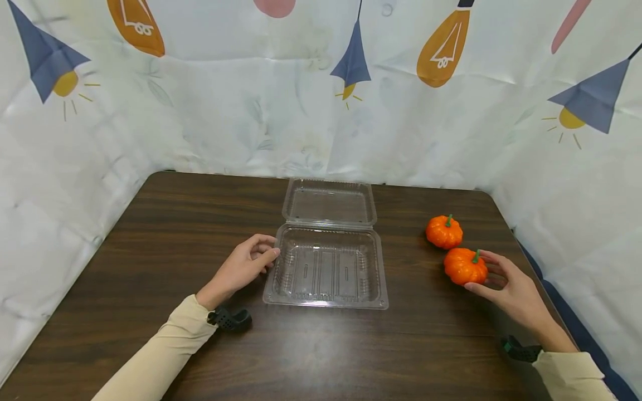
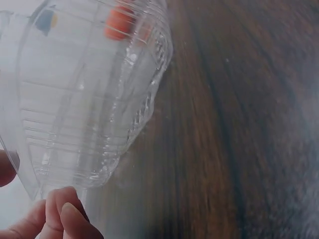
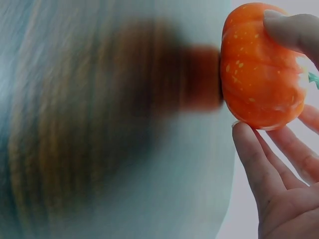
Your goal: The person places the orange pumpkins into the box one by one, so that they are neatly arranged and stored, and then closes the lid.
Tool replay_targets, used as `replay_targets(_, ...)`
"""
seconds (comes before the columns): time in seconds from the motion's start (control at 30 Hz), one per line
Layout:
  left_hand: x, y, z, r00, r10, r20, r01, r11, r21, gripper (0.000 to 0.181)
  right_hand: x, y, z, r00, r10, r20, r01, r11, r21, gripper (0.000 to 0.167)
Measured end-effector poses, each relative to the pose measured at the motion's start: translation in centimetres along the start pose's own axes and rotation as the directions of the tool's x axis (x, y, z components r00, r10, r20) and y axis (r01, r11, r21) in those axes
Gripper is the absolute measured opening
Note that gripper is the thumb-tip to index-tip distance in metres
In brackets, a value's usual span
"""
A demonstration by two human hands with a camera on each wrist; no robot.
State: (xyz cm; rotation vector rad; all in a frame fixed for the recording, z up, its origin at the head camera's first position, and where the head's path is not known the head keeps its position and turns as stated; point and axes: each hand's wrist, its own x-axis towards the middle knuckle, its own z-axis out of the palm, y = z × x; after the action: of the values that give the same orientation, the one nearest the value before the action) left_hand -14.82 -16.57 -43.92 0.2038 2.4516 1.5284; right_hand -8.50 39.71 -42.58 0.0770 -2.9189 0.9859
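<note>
A clear plastic container [image 1: 326,267] lies with its lid folded back on the table. My left hand [image 1: 246,264] pinches the container's left rim between thumb and fingers; in the left wrist view its fingertips meet the container wall [image 2: 65,124]. On the right, my right hand [image 1: 516,292] holds the nearer orange pumpkin [image 1: 463,267], thumb on one side and fingers on the other. In the right wrist view that pumpkin [image 3: 261,69] sits between thumb and fingertips. A second orange pumpkin [image 1: 444,231] stands just behind it, untouched.
The container's lid [image 1: 331,201] lies towards the back edge of the dark wooden table [image 1: 321,356]. Behind the table hangs a white curtain [image 1: 225,111] printed with lamps. The right table edge runs close beside my right hand.
</note>
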Motion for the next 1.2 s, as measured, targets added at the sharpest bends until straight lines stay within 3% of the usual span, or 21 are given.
replay_targets(0.23, -0.1, -0.2, -0.2, 0.998, -0.049, 0.025, 0.051, 0.993, -0.110, 0.046, 0.8, -1.8, -0.2, 0.998, -0.055, 0.008, 0.055, 0.998, 0.008, 0.081)
replay_targets(0.5, -0.1, -0.6, 0.1, 0.996, -0.039, 0.080, 0.061, 0.957, -0.284, 0.040, 2.2, -4.5, -0.8, 0.995, -0.099, 0.019, 0.099, 0.995, -0.013, 0.081)
replay_targets(0.7, 0.1, -1.0, 0.4, 0.994, -0.045, 0.103, 0.077, 0.940, -0.331, 0.039, 3.1, -6.4, -0.9, 0.991, -0.134, -0.001, 0.134, 0.991, -0.008, 0.080)
replay_targets(1.0, 0.0, -1.0, 0.6, 0.994, -0.013, 0.112, 0.057, 0.914, -0.402, 0.040, 5.0, -8.9, -0.6, 0.975, -0.223, 0.009, 0.223, 0.975, 0.020, 0.079)
replay_targets(1.2, 0.0, -1.1, 0.6, 0.991, -0.019, 0.131, 0.076, 0.894, -0.442, 0.038, 6.0, -10.9, 0.1, 0.976, -0.214, 0.024, 0.213, 0.976, 0.046, 0.075)
